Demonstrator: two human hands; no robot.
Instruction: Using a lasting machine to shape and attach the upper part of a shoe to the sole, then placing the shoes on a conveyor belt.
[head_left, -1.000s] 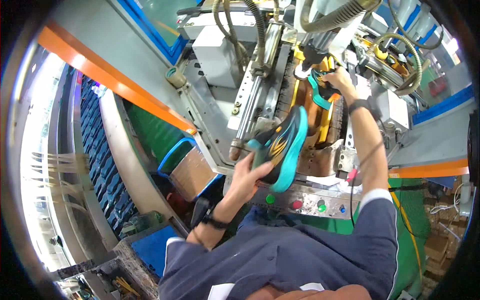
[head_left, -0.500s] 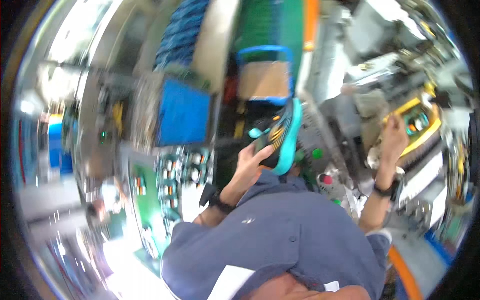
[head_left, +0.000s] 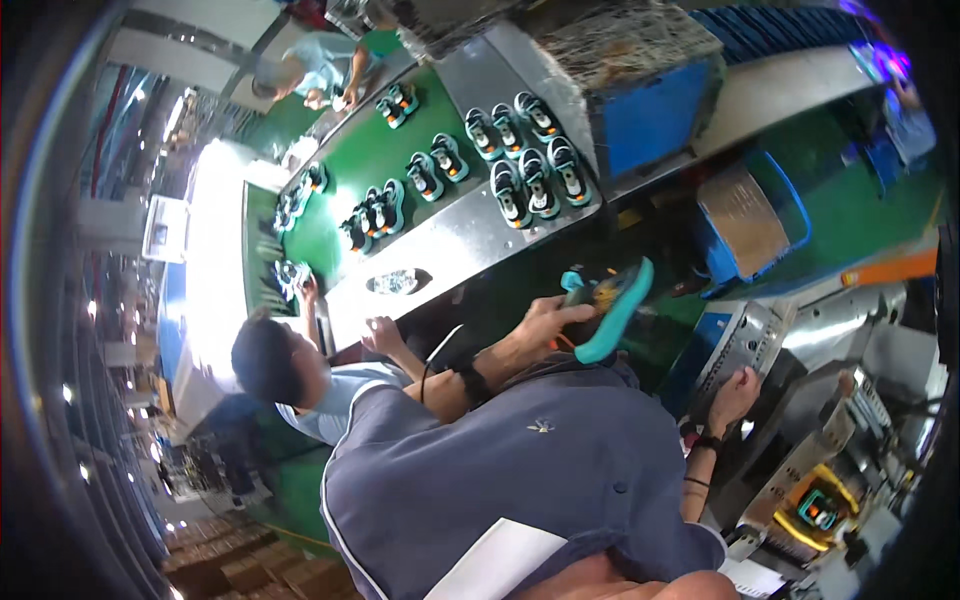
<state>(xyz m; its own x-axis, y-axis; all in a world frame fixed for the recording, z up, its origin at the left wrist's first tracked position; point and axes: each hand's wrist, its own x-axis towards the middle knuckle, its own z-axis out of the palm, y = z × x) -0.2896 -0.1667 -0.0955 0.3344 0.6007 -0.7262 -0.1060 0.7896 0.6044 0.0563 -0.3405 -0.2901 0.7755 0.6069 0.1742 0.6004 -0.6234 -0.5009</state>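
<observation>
My left hand point(head_left: 551, 322) is closed round a dark sneaker point(head_left: 605, 293). The sneaker is tilted, its thick teal sole turned to the right, with orange and yellow bits on the upper. Over on the right, my right hand point(head_left: 735, 395) hangs beside a metal machine panel point(head_left: 738, 350), fingers loosely bent and apart with nothing visible in them. Whether it touches the panel I cannot tell. Below that hand, a yellow frame point(head_left: 840, 485) in the machine surrounds another teal and dark shoe point(head_left: 817, 510).
Several sneakers point(head_left: 538, 185) stand in rows on a metal table joined to a green conveyor point(head_left: 330, 200). A co-worker point(head_left: 275, 370) sits close on my left; another person point(head_left: 320, 70) works across the conveyor. Ahead are a blue-framed cart point(head_left: 745, 220) and a blue-sided box point(head_left: 655, 115).
The view has swung left, bringing the conveyor and co-workers into sight. My right hand has come away from the yellow frame. The sneaker is still in my left hand.
</observation>
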